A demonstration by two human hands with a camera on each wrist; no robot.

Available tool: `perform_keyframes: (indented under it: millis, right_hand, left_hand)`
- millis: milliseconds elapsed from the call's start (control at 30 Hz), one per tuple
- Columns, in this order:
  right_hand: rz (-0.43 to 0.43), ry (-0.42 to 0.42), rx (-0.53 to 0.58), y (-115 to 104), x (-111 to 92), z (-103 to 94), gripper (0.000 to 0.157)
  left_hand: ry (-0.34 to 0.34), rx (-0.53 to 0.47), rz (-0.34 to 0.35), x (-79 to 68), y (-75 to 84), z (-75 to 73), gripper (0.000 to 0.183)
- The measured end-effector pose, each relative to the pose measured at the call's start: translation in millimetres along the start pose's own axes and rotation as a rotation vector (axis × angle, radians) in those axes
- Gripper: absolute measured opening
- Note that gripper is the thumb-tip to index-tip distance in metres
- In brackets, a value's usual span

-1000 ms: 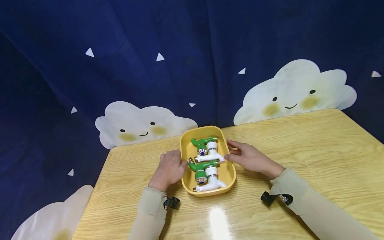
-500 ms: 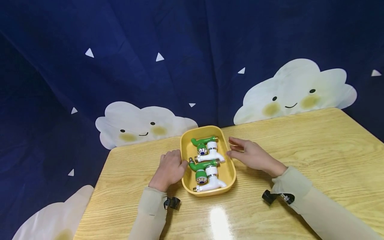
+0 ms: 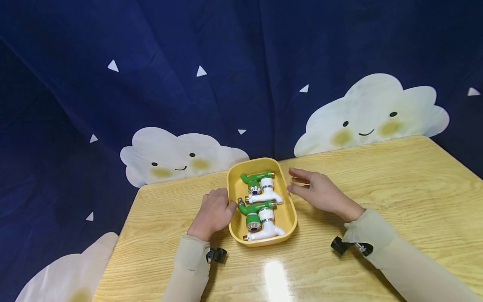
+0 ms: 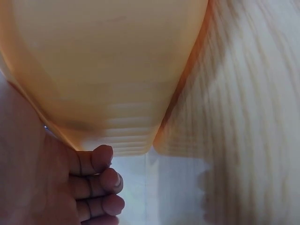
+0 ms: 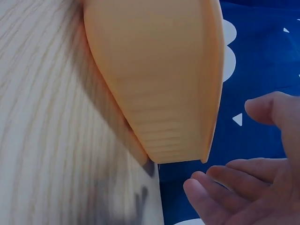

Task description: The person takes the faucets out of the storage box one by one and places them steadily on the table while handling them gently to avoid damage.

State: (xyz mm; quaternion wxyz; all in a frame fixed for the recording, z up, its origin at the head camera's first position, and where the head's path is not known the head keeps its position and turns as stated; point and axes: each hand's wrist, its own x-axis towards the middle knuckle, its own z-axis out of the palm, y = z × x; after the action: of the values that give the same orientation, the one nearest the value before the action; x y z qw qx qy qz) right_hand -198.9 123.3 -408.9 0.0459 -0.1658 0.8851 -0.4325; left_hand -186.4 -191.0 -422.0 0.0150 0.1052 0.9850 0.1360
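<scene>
In the head view a yellow plastic tray (image 3: 232, 230) holds plastic taps in a column, green and white by turns. The far green tap (image 3: 253, 178) lies above a white tap (image 3: 264, 196); nearer are another green tap (image 3: 253, 217) and another white tap (image 3: 267, 230). My left hand (image 3: 213, 214) grips the tray's left rim, thumb over the edge. In the left wrist view its fingers (image 4: 101, 185) curl by the outer wall. My right hand (image 3: 318, 191) is beside the right wall, holding nothing, fingers loosely extended and thumb apart, as the right wrist view also shows.
The tray stands on a wood-grain table (image 3: 377, 188), close to its far edge. Behind hangs a dark blue curtain (image 3: 234, 96) with white clouds and triangles. Black wrist devices show at the left cuff (image 3: 188, 251) and right cuff (image 3: 367, 228).
My right hand has come off the tray's right rim and drawn slightly away to the right, its fingers spreading. The left hand, tray and taps have stayed in place.
</scene>
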Motion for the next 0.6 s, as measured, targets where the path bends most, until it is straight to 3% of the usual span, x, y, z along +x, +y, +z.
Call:
perform_keyframes:
  millis: [600]
  right_hand:
    - [-0.044, 0.032, -0.038, -12.7, -4.1, -2.7, 0.061]
  left_hand:
    - [-0.011, -0.005, -0.006, 1.2, -0.1, -0.1, 0.024]
